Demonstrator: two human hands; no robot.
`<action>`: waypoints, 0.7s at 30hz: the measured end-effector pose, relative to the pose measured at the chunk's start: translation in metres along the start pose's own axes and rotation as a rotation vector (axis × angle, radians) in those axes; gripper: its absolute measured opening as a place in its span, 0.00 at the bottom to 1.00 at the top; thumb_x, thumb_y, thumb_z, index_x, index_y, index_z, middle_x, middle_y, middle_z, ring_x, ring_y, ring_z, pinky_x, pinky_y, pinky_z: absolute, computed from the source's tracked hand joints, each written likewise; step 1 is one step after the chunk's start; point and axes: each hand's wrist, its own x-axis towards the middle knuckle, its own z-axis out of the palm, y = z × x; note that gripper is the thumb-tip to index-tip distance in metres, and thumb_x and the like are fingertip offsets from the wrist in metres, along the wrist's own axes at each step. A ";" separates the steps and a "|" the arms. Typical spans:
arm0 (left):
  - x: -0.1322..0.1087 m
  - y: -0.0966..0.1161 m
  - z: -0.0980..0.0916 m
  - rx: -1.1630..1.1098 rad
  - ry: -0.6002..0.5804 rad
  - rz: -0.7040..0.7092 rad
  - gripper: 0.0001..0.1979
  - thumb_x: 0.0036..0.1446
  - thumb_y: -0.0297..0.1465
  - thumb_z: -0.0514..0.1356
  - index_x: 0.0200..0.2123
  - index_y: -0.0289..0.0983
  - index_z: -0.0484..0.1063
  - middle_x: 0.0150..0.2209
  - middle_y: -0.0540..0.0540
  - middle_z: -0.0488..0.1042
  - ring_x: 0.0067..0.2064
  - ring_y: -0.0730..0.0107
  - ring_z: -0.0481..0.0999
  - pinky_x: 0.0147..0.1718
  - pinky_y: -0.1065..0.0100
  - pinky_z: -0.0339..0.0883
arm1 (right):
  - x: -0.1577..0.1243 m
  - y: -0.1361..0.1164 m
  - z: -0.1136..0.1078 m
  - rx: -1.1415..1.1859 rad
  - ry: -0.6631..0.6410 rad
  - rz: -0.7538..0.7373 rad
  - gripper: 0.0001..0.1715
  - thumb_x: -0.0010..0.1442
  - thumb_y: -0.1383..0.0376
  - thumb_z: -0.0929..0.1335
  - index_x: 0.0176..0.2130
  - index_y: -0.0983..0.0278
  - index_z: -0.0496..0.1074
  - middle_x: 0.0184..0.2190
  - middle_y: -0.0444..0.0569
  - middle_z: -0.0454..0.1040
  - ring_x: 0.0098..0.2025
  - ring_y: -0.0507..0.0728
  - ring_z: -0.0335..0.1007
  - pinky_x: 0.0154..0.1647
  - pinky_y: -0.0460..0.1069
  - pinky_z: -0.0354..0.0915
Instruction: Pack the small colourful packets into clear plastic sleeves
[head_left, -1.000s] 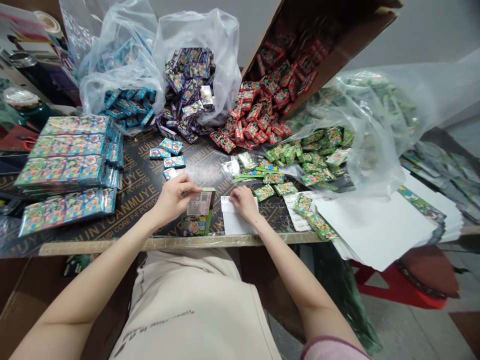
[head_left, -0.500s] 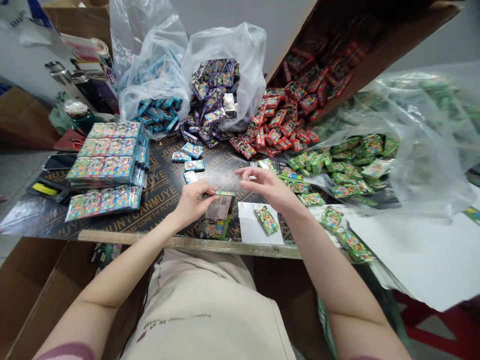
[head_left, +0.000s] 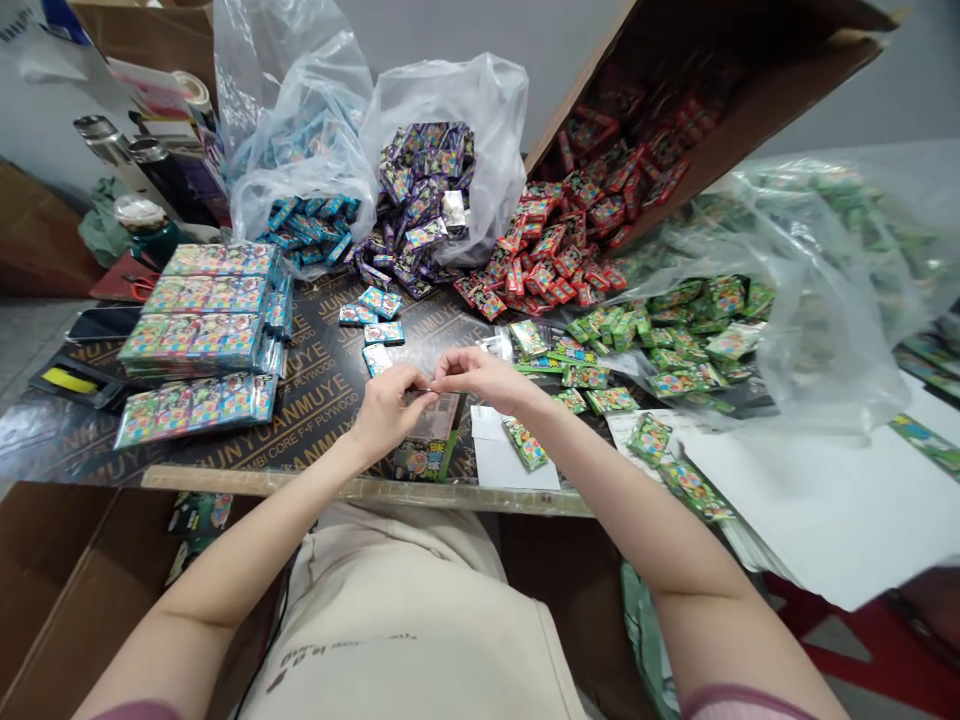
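You worked at the dark printed plywood tabletop (head_left: 315,380), and everything below is placed against the small open display box with the green printed front (head_left: 427,445) that stood at its near edge. Well beyond the box and to its right, a tipped brown cardboard carton (head_left: 750,90) spilled red packets (head_left: 547,250); right of the box a clear plastic bag (head_left: 810,290) had let out green packets (head_left: 660,340). Beyond the box sat a bag of purple packets (head_left: 424,190) and, left of that, a bag of blue packets (head_left: 311,225). Left of the box lay stacked, wrapped multi-packs (head_left: 206,310). Just right of the box lay a white paper sheet (head_left: 510,460) with one green packet (head_left: 525,443) on it.

Your left hand (head_left: 386,415) and right hand (head_left: 480,375) met directly above the box, thumbs and forefingers pinched together on something thin and clear, probably a film wrapper; I could not tell exactly what. The other fingers were loosely curled. To do this well, in my judgement, you needed to keep both pinches close to the box opening, pull the film evenly from both sides, and keep the box square against the table edge so it did not tip.
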 end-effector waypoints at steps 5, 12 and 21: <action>-0.007 -0.003 -0.011 0.086 -0.087 0.168 0.11 0.61 0.28 0.55 0.42 0.38 0.77 0.34 0.45 0.73 0.36 0.69 0.73 0.36 0.68 0.67 | -0.009 0.029 -0.015 -0.029 0.340 -0.047 0.16 0.52 0.63 0.67 0.43 0.60 0.67 0.27 0.42 0.73 0.30 0.53 0.69 0.33 0.48 0.63; -0.012 -0.018 -0.065 0.624 0.034 0.102 0.14 0.51 0.38 0.66 0.40 0.39 0.75 0.42 0.40 0.72 0.49 0.50 0.69 0.53 0.49 0.61 | -0.042 0.116 -0.057 -0.892 0.544 0.052 0.10 0.50 0.64 0.73 0.35 0.63 0.76 0.36 0.53 0.70 0.44 0.63 0.64 0.45 0.56 0.59; -0.019 -0.065 -0.008 0.556 -0.897 0.053 0.40 0.33 0.31 0.75 0.53 0.41 0.66 0.48 0.40 0.70 0.53 0.47 0.68 0.56 0.41 0.52 | -0.041 0.138 -0.035 -0.932 0.493 -0.063 0.08 0.55 0.72 0.66 0.25 0.63 0.69 0.31 0.51 0.71 0.38 0.59 0.64 0.41 0.52 0.59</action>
